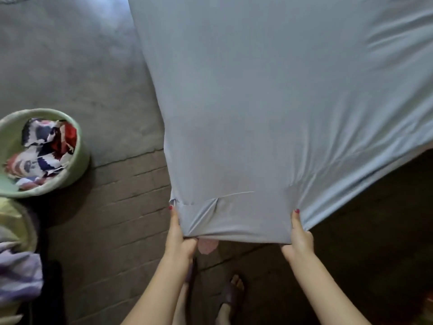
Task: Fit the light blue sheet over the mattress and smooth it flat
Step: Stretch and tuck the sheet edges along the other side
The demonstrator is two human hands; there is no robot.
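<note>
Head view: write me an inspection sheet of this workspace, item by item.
Surface: mattress hidden under the cloth; its shape shows only as a stretched corner.
Job's things: light blue sheet pulled taut over the near corner, with creases fanning out on the right side; its near edge is bunched between the hands.
Clutter: green basket on the left holds crumpled red, white and blue fabric; pale purple cloth lies at the lower left.
Grips: left hand and right hand both pinch the sheet's lower edge, thumbs on top.
Cables: nothing seen.
Surroundings: brick-patterned floor, grey beyond; sandalled foot below; dark area at right.
</note>
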